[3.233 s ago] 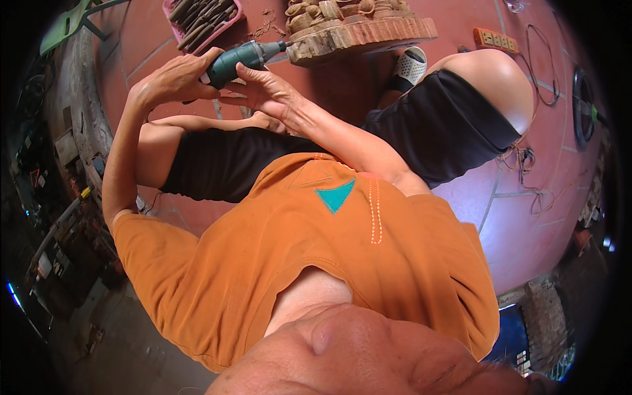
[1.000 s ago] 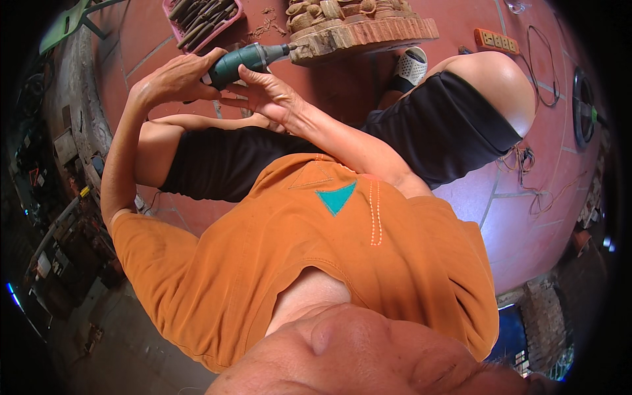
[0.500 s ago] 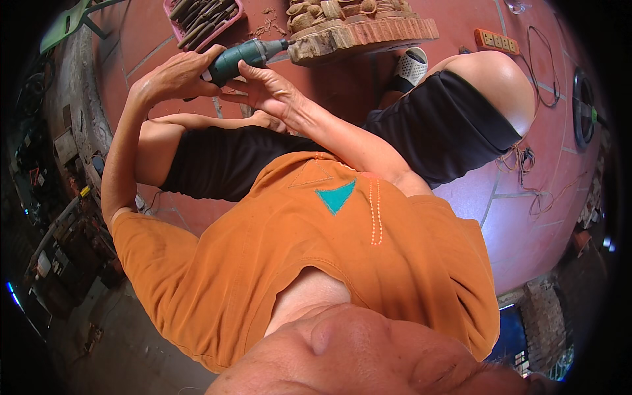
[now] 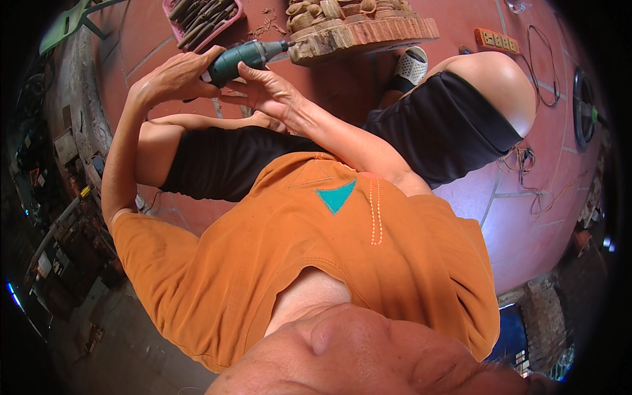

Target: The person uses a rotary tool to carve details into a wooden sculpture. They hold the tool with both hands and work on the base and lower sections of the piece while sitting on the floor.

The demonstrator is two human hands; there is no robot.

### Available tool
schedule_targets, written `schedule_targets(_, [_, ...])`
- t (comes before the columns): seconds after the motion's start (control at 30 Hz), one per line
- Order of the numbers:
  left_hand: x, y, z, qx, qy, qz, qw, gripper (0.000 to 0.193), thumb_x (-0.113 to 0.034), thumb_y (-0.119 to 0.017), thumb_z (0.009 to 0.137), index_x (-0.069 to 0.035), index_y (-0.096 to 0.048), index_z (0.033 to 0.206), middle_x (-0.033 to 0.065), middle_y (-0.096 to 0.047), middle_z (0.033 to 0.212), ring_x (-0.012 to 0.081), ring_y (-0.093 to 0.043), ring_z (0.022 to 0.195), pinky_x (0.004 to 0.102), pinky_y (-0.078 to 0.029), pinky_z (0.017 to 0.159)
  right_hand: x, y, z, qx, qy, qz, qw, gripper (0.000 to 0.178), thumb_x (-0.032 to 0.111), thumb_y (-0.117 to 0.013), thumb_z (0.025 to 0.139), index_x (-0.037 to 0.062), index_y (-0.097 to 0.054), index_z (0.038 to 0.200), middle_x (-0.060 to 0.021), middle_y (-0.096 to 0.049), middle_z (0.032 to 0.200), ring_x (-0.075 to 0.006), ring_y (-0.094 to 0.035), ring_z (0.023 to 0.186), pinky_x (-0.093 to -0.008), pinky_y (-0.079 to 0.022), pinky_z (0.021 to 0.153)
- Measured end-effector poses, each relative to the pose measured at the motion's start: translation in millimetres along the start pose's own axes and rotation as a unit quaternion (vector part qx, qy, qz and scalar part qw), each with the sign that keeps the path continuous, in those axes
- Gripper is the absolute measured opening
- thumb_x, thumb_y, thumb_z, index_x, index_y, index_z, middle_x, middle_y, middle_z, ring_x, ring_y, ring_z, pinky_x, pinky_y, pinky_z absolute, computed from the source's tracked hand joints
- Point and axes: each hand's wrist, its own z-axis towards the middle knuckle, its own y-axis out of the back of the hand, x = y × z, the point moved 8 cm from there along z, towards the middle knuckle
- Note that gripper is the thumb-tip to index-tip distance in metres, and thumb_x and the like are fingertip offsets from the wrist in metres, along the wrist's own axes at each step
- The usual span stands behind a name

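A dark green rotary tool (image 4: 236, 62) with a grey nose lies between my hands, its tip pointing right toward a carved wooden piece (image 4: 362, 38). My left hand (image 4: 176, 76) is closed round the tool's rear end. My right hand (image 4: 273, 92) has its thumb against the tool's side, with the fingers reaching below the body, partly hidden. The tool's tip is close to the left edge of the wood's thick slab base; whether they touch I cannot tell. Rounded carved shapes rise above the slab, cut off by the top of the view.
A pink basket (image 4: 205, 23) of carving tools stands beyond my left hand, with wood shavings (image 4: 268, 25) beside it. An orange power strip (image 4: 497, 41) and loose cables (image 4: 543, 72) lie on the right of the red tiled floor (image 4: 461, 20). A green plastic chair (image 4: 69, 23) is far left.
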Motion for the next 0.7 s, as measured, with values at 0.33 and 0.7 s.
schedule_targets(0.33, [1.8, -2.4, 1.2, 0.007, -0.001, 0.003, 1.0, 0.068, -0.025, -0.075, 0.073, -0.011, -0.043, 0.131, 0.0215, -0.064, 0.075, 0.04, -0.064, 0.074, 0.0466, -0.046, 0.064, 0.3, -5.2, -5.9, -0.003, 0.002, 0.014, 1.0, 0.043, 0.021, -0.074, 0.084, 0.0103, -0.052, 0.119, -0.0066, -0.062, 0.114, -0.028, -0.057, 0.116, -0.0582, -0.04, 0.107])
schedule_targets(0.7, [0.3, -0.6, 0.2, -0.009, -0.029, 0.001, 1.0, 0.067, -0.024, -0.075, 0.073, -0.011, -0.043, 0.13, 0.0224, -0.062, 0.074, 0.0411, -0.063, 0.072, 0.0476, -0.045, 0.062, -0.2, -6.7, -6.3, -0.001, 0.001, 0.011, 1.0, 0.043, 0.021, -0.073, 0.085, 0.0091, -0.053, 0.12, -0.008, -0.06, 0.118, -0.0286, -0.056, 0.116, -0.0581, -0.04, 0.107])
